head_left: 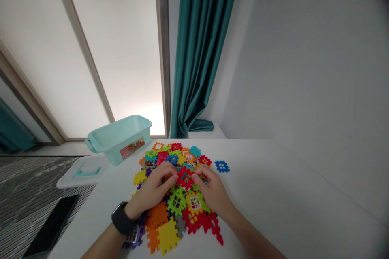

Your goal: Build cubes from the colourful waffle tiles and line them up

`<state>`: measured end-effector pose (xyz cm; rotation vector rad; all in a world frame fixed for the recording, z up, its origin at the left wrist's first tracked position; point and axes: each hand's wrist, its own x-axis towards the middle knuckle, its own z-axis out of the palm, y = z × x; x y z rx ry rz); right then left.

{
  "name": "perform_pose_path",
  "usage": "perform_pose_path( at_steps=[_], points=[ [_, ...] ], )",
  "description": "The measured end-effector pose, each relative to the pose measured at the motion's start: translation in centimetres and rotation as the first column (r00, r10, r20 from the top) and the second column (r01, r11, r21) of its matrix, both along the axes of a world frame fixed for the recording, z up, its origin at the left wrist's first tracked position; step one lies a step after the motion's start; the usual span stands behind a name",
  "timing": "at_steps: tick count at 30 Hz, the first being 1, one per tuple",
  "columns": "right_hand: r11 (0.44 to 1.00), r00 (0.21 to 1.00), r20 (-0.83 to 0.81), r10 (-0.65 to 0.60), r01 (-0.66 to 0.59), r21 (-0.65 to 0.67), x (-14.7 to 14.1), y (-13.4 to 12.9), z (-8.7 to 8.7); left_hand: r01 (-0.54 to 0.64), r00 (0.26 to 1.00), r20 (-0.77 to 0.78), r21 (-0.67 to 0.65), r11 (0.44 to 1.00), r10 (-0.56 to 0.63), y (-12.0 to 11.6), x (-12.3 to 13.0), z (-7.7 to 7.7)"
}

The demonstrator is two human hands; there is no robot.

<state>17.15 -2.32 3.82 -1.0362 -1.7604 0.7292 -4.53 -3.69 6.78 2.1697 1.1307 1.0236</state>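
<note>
Between my two hands is a red window-shaped interlocking block [185, 178], pinched at its left edge by my left hand [161, 182] and at its right edge by my right hand [208, 186]. Both hands are closed over a heap of colourful interlocking plastic blocks. Just below the red piece lie a green window block [176, 201] and a yellow window block [194, 202]. Nearer to me are a plain yellow block [168, 236], an orange block [158, 215] and red pieces [209, 221]. My fingers and palms hide part of the heap.
A mint plastic tub [127, 139] stands at the table's back left, with a translucent lid [82, 172] beside it. A black phone-like slab [51, 226] lies at left. One blue window block [222, 166] sits apart, right of the heap, on the white table [273, 194]. A teal curtain [203, 48] hangs behind.
</note>
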Motion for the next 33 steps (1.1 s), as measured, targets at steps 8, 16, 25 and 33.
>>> perform_pose_path(
  at_steps=[8, 16, 25, 33],
  points=[
    [0.997, 0.999, -0.035, -0.021, 0.018, -0.08, 0.0, 0.5, -0.3, 0.042, 0.998, -0.035, -0.015, 0.999, -0.043, 0.0, 0.0, 0.1],
    [0.978, 0.992, -0.078, 0.098, -0.111, -0.175, 0.4, 0.7, -0.2, 0.048, 0.986, -0.166, 0.159, 0.986, -0.021, -0.4, -0.6, -0.2],
    [0.994, 0.993, 0.053, 0.108, -0.106, -0.038, 0.8, 0.3, 1.0, 0.075, 0.967, -0.255, 0.228, 0.971, -0.014, 0.1, -0.9, -0.7],
    [0.999, 0.994, 0.103, 0.032, -0.035, 0.022, 0.4, 0.1, 0.9, 0.066, 0.958, -0.286, 0.259, 0.964, 0.011, -0.1, -0.7, -0.8]
  ],
)
